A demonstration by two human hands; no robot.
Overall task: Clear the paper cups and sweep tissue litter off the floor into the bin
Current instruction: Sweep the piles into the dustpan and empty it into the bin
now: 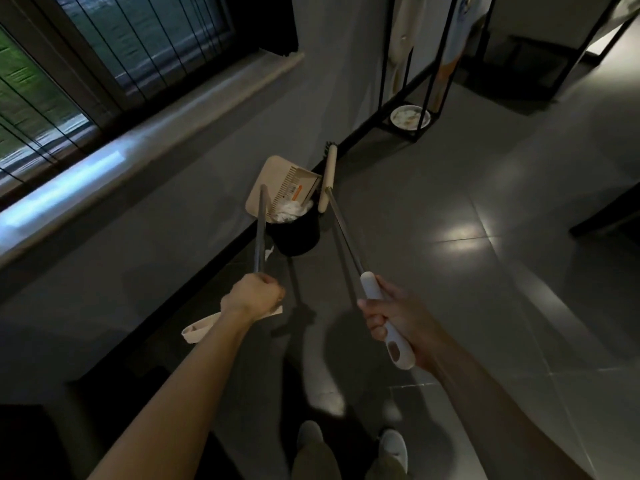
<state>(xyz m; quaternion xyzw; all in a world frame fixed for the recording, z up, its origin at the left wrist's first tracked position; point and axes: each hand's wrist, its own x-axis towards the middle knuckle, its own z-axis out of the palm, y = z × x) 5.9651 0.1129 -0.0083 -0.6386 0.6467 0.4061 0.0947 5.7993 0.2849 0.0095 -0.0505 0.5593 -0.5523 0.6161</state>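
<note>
My left hand (254,295) grips the metal handle of a cream dustpan (277,183), which is tipped up over a black bin (294,237) by the wall. White tissue (289,211) lies at the bin's mouth, under the pan. My right hand (388,318) grips the white handle of a broom (329,178), whose cream head is raised just right of the bin. A pale scrap (197,330) shows on the floor below my left wrist.
A window sill (138,147) and a dark skirting board run along the left. A black metal stand (412,98) with a white bowl (410,117) at its base is ahead on the right. Grey floor tiles (467,237) stretch to the right. My shoes (349,441) are below.
</note>
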